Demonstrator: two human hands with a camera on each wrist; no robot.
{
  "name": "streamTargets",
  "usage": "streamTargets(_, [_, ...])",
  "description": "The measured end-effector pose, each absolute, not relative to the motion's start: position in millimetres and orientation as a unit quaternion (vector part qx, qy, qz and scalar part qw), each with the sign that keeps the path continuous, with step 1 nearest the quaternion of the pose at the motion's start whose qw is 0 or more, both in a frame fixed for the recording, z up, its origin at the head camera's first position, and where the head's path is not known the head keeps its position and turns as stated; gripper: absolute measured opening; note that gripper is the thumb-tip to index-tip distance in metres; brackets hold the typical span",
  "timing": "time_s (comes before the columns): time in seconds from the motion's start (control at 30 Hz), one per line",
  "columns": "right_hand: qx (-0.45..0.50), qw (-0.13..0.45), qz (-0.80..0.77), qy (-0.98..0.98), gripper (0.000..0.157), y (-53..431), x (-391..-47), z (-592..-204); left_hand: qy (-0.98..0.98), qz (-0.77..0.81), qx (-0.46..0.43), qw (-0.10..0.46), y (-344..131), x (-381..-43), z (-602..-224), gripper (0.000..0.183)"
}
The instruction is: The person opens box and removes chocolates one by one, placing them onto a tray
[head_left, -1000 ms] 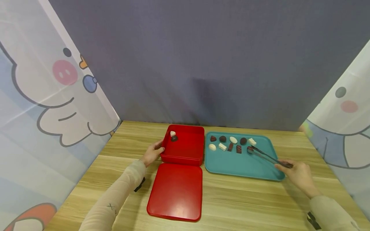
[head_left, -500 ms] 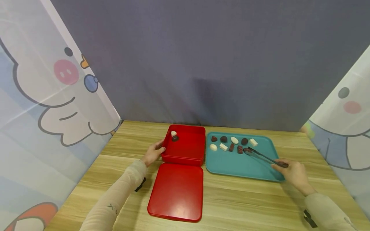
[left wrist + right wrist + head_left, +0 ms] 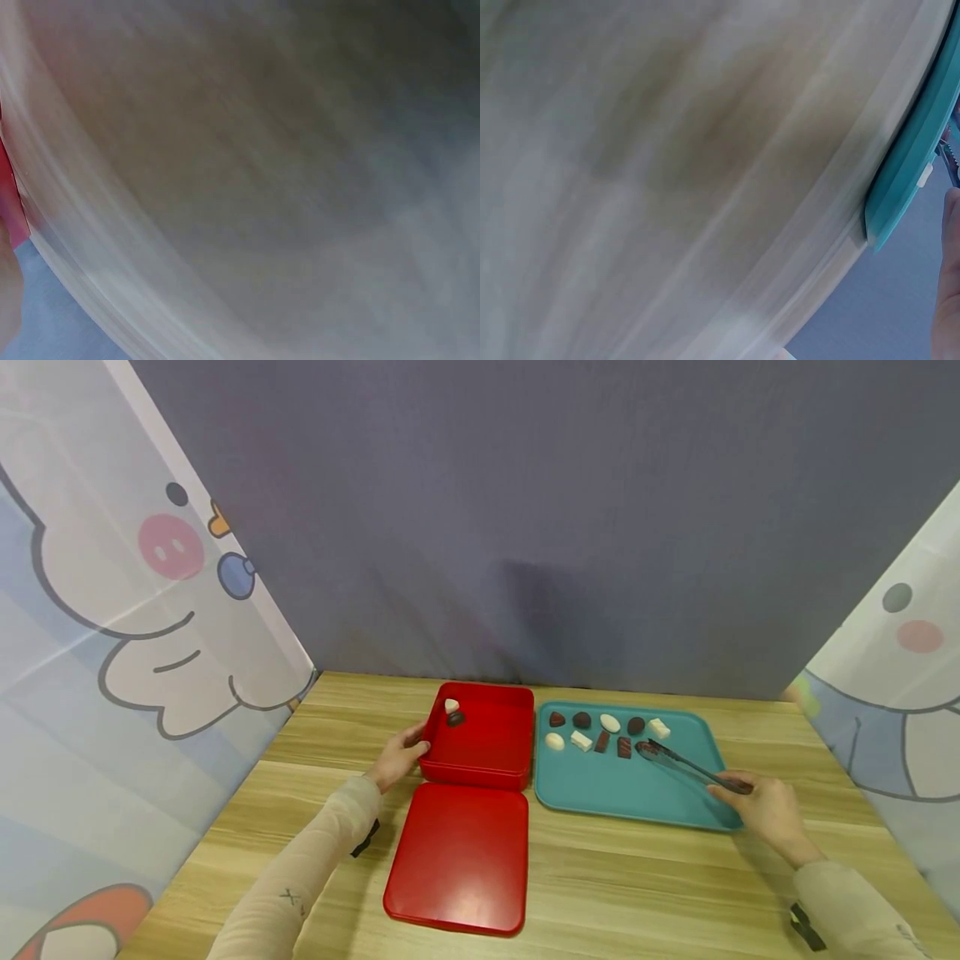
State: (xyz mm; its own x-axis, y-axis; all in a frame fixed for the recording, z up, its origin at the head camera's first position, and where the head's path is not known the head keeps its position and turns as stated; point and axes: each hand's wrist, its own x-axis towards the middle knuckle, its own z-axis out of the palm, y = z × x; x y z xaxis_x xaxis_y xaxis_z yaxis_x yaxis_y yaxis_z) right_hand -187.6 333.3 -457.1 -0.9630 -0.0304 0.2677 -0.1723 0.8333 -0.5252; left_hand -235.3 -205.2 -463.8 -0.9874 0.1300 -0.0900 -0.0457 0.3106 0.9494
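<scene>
My left hand (image 3: 395, 762) holds the left front corner of the open red box (image 3: 487, 774), thumb at the corner and fingers along the side wall. Inside the box, toward its back left, lie a white chocolate (image 3: 452, 705) and a dark one (image 3: 455, 719). Out over the right edge of the teal tray (image 3: 615, 793), my right hand (image 3: 768, 806) grips dark tongs (image 3: 697, 768). Their tips sit around a dark chocolate (image 3: 642, 749) at the right end of the front row. A striped chocolate (image 3: 624, 747) lies just left of it.
Dark and white chocolates stand in two rows along the tray's back, among them a white block (image 3: 659, 728) beyond the tong tips. A flat red lid (image 3: 457, 860) lies in front of the box on the wooden table (image 3: 637, 893). A grey curtain (image 3: 525, 527) hangs behind.
The tongs and the dark chocolate at their tips have shifted a little left, toward the striped one; the tong tips have since edged slightly back right. The left hand stays on the box.
</scene>
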Motion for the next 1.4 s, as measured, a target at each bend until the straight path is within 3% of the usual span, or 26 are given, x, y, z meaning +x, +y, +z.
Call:
streamTargets(0.77, [0.036,0.088,0.295,-0.951,0.051,333.5,-183.4,-452.4,0.803,0.590,0.031,0.074,-206.0,-234.6,-464.8,0.052])
streamTargets(1.03, [0.010,0.054,0.307,-0.950,0.062,331.9,-182.5,-446.2,0.801,0.591,0.040,0.089,-197.9,-220.5,-433.9,0.052])
streamTargets(1.4, [-0.001,0.090,0.323,-0.942,0.059,320.0,-187.7,-437.2,0.798,0.594,0.031,0.091,-200.2,-224.1,-440.6,0.052])
